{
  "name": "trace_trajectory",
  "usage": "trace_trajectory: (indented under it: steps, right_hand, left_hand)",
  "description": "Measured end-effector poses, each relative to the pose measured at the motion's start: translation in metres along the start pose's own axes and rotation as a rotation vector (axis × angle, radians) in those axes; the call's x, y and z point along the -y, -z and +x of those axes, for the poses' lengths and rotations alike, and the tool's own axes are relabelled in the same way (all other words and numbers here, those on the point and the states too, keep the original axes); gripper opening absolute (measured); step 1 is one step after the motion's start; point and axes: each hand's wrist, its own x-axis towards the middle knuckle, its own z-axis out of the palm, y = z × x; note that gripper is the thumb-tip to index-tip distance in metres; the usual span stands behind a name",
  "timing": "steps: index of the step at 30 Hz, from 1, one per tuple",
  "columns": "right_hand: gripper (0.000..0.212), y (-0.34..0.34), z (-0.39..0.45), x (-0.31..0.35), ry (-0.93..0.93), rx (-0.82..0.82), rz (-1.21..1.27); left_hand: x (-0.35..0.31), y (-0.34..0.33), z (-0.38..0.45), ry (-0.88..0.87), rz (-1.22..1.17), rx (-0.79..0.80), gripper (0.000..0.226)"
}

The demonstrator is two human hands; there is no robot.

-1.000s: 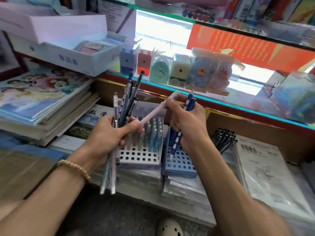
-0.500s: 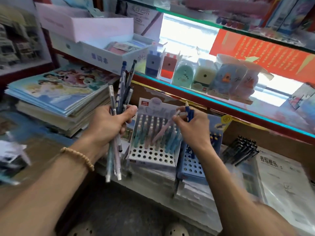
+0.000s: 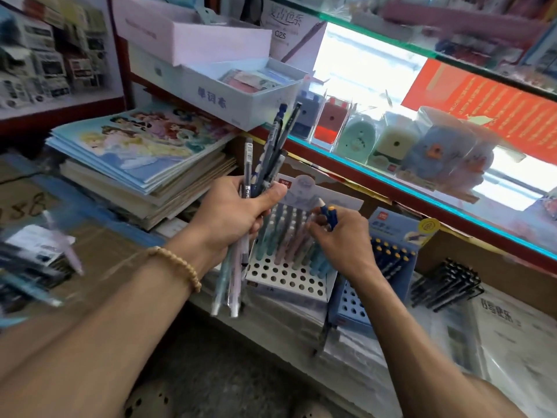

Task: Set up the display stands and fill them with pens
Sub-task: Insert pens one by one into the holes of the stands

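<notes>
Glass-topped shop counter point(image 3: 452, 188) with teal edge runs across the upper right, row of pastel plastic sharpeners point(image 3: 388, 140) on it. Stack of large princess-cover colouring books point(image 3: 144, 149) left, below an open white cardboard box point(image 3: 241, 95). White perforated cardboard display stand point(image 3: 289, 279) sits centre on wrapped paper packs, back rows filled with pastel blue and pink pens point(image 3: 298, 242), front holes bare. Blue perforated display stand point(image 3: 358, 303) just beside it on the right, dark blue pens with yellow tips point(image 3: 391, 257) in its rear rows. Bundle of black pens point(image 3: 446, 282) lies further right. Left hand point(image 3: 232, 215), bead bracelet on wrist, grips a mixed bunch of pens point(image 3: 265, 164) upright, over the white stand's left edge. Right hand point(image 3: 343, 239) pinches one dark blue pen with yellow tip point(image 3: 328, 214), fingertips among the pastel pens in the white stand. Hands near, not touching.
</notes>
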Motion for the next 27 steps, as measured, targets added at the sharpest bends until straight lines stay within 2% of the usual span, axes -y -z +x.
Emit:
trace_trajectory:
  steps: [9, 14, 16, 18, 20, 22, 24, 27]
  right_hand:
    - [0.009, -0.013, 0.002, -0.004, -0.066, 0.154, -0.084]
    - [0.007, -0.013, 0.001, 0.002, -0.066, 0.171, -0.096]
    - [0.009, -0.01, 0.0, 0.005, -0.061, 0.157, -0.066]
    - [0.016, -0.004, -0.001, 0.008, -0.029, 0.074, -0.011]
    - [0.025, 0.006, -0.001, 0.013, -0.033, -0.044, 0.116]
    - [0.03, 0.021, 0.002, 0.02, -0.143, -0.126, 0.366]
    - [0.031, 0.038, 0.004, 0.027, -0.27, -0.139, 0.625]
    - [0.039, 0.059, 0.001, 0.026, -0.313, -0.085, 0.931]
  left_hand:
    - [0.003, 0.002, -0.001, 0.002, -0.004, 0.026, 0.018]
    - [0.005, 0.004, -0.003, 0.018, 0.021, 0.095, 0.01]
    - [0.006, 0.005, -0.004, 0.038, 0.029, 0.133, 0.014]
    - [0.008, 0.005, -0.004, 0.062, 0.036, 0.178, 0.021]
    - [0.009, 0.005, -0.006, 0.095, 0.037, 0.237, 0.03]
    - [0.011, 0.003, -0.008, 0.126, 0.051, 0.296, 0.038]
    - [0.013, 0.001, -0.008, 0.149, 0.078, 0.349, 0.04]
    - [0.014, -0.003, -0.009, 0.209, 0.145, 0.452, 0.04]
